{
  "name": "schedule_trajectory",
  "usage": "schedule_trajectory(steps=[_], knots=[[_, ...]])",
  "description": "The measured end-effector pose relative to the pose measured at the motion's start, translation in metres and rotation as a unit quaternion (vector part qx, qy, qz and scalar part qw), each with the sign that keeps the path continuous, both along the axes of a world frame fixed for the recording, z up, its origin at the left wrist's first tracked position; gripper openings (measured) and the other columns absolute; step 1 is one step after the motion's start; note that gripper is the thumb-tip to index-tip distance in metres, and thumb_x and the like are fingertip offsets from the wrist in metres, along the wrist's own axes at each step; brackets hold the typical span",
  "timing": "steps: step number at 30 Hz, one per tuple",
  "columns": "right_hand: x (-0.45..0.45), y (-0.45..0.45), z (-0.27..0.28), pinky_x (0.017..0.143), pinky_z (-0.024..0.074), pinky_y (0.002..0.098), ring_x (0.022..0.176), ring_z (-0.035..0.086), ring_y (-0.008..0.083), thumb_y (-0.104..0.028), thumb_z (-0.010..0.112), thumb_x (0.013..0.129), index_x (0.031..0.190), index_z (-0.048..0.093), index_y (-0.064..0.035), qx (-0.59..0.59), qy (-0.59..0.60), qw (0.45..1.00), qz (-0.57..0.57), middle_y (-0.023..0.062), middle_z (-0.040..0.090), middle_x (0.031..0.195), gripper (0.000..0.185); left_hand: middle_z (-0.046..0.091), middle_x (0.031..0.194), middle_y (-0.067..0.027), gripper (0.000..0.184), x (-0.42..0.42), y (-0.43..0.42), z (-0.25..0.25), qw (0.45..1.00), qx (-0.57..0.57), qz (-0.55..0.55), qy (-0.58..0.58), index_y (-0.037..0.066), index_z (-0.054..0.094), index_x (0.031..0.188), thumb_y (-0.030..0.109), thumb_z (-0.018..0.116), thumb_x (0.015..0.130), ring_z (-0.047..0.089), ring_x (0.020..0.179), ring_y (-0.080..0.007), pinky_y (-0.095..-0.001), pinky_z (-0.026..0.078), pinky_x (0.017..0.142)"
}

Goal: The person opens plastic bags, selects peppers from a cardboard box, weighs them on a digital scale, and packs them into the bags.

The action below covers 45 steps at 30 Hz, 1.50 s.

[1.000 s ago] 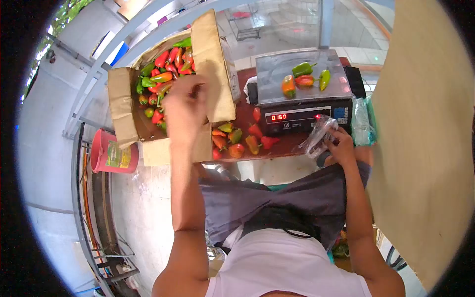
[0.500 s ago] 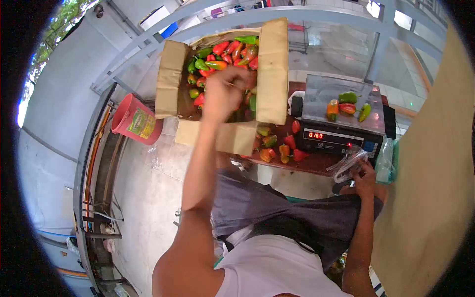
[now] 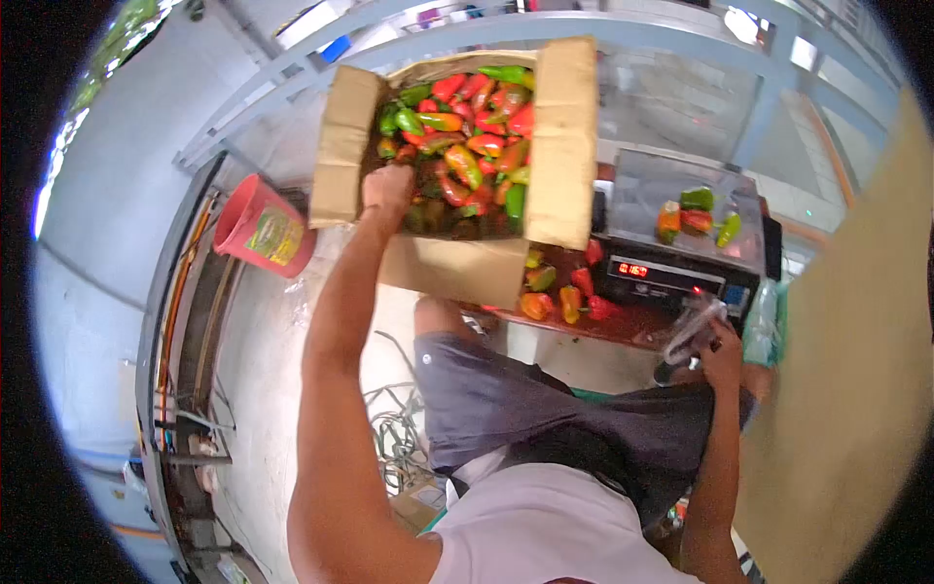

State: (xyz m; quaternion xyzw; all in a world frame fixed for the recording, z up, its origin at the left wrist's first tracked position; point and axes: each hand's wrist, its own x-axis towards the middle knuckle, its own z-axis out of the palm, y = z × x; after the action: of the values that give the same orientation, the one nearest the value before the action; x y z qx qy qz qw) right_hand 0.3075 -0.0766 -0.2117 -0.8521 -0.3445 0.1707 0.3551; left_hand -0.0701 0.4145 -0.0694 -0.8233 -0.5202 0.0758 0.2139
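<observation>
4 peppers [image 3: 696,222] on 1 scale [image 3: 644,181], 1 box [image 3: 564,146]
Right hand [image 3: 720,355] gripping clear plastic [image 3: 687,333], left hand [image 3: 389,188] in the box, can't tell its grip; reddish desk [image 3: 625,328], pale floor [image 3: 263,389].

White sleeveless top [image 3: 545,521] at the bottom centre of the frame, and just above it, dark grey shorts [image 3: 491,389], black at the waist, small pale mark [image 3: 426,359] by the left hem!

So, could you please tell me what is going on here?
The person's left grip reaches into an open cardboard box of red, green and orange peppers; whether it holds one is unclear. The right grip holds a clear plastic bag by a digital scale bearing four peppers. More peppers lie beside it.
</observation>
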Motion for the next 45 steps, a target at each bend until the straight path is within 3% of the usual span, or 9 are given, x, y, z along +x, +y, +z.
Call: schedule_trajectory(steps=[5,9,13,15,16,18,22,35,45], knots=[[0.024,-0.016,-0.04,0.087,0.0538,0.0341,0.111,0.066,0.0335,-0.003,0.071,0.076,0.125,0.066,0.0005,0.07,-0.089,0.992,0.047,0.0219,0.062,0.129,0.05,0.074,0.092,-0.0174,0.027,-0.012,-0.028,0.025,0.966,0.019,-0.112,-0.233,0.003,0.071,0.097,0.021,0.076,0.077,0.073,0.083,-0.0297,-0.0428,0.058,0.072],[0.019,-0.008,-0.038,0.101,0.049,0.041,0.114,0.062,0.0409,-0.003,0.069,0.072,0.125,0.067,-0.0034,0.07,-0.043,0.996,0.027,0.0257,0.063,0.125,0.053,0.069,0.099,-0.0081,0.027,0.016,-0.058,0.067,0.689,-0.185,-0.141,-0.687,0.0,0.062,0.108,0.003,0.071,0.083,0.066,0.088,-0.0156,-0.0303,0.055,0.081],[0.023,-0.002,-0.052,0.079,0.0541,0.0357,0.089,0.067,0.0281,-0.003,0.073,0.076,0.128,0.066,-0.0048,0.119,-0.091,0.987,0.052,0.0173,0.065,0.119,0.053,0.071,0.102,-0.0065,0.029,0.129,-0.176,0.116,0.572,-0.279,-0.304,-0.709,0.002,0.062,0.114,0.001,0.07,0.085,0.067,0.092,-0.0134,-0.0297,0.055,0.083],[0.022,-0.003,-0.049,0.08,0.0543,0.0348,0.092,0.068,0.0288,-0.005,0.073,0.077,0.129,0.066,-0.0075,0.101,-0.051,0.993,0.04,0.0179,0.064,0.122,0.052,0.072,0.104,-0.0088,0.028,0.19,-0.217,0.108,0.636,-0.322,-0.378,-0.591,0.003,0.066,0.113,0.006,0.072,0.085,0.069,0.094,-0.0184,-0.0321,0.055,0.084],[0.023,-0.004,-0.051,0.081,0.0543,0.0346,0.093,0.068,0.0291,-0.005,0.073,0.077,0.129,0.066,-0.0082,0.097,-0.042,0.994,0.041,0.0183,0.064,0.123,0.052,0.072,0.102,-0.0135,0.027,0.23,-0.207,0.077,0.681,-0.196,-0.472,-0.523,0.003,0.069,0.107,0.013,0.076,0.083,0.07,0.089,-0.0277,-0.0357,0.055,0.082],[0.013,-0.006,-0.022,0.098,0.051,0.0409,0.111,0.064,0.04,-0.007,0.069,0.076,0.124,0.068,-0.0052,0.095,-0.025,0.995,0.021,0.0258,0.066,0.12,0.048,0.071,0.099,-0.021,0.035,0.29,-0.221,0.057,0.758,-0.299,-0.322,-0.482,0.004,0.07,0.105,0.027,0.079,0.08,0.07,0.09,-0.0373,-0.0447,0.055,0.079],[0.024,-0.016,-0.042,0.096,0.0507,0.0443,0.107,0.065,0.042,-0.009,0.069,0.077,0.122,0.069,-0.0031,0.119,-0.024,0.992,0.023,0.027,0.065,0.12,0.045,0.072,0.1,-0.024,0.04,0.365,-0.165,-0.041,0.886,-0.216,-0.187,-0.364,0.005,0.071,0.107,0.035,0.074,0.082,0.07,0.098,-0.0378,-0.0477,0.056,0.085],[0.019,-0.006,-0.039,0.096,0.0513,0.0429,0.108,0.064,0.0391,-0.007,0.071,0.075,0.125,0.067,-0.0039,0.13,-0.034,0.991,0.022,0.0248,0.066,0.116,0.051,0.073,0.103,-0.0209,0.044,0.367,-0.15,-0.08,0.871,-0.234,-0.213,-0.376,0.005,0.075,0.1,0.042,0.08,0.077,0.071,0.098,-0.0357,-0.0423,0.055,0.087],[0.017,-0.004,-0.027,0.093,0.0514,0.0387,0.106,0.066,0.035,-0.005,0.071,0.072,0.124,0.068,-0.0022,0.089,-0.02,0.995,0.03,0.023,0.066,0.12,0.052,0.067,0.102,-0.0277,0.055,0.347,-0.213,-0.065,0.893,-0.234,-0.251,-0.292,-0.002,0.05,0.119,0.033,0.071,0.082,0.069,0.095,-0.0414,-0.0501,0.057,0.082]])
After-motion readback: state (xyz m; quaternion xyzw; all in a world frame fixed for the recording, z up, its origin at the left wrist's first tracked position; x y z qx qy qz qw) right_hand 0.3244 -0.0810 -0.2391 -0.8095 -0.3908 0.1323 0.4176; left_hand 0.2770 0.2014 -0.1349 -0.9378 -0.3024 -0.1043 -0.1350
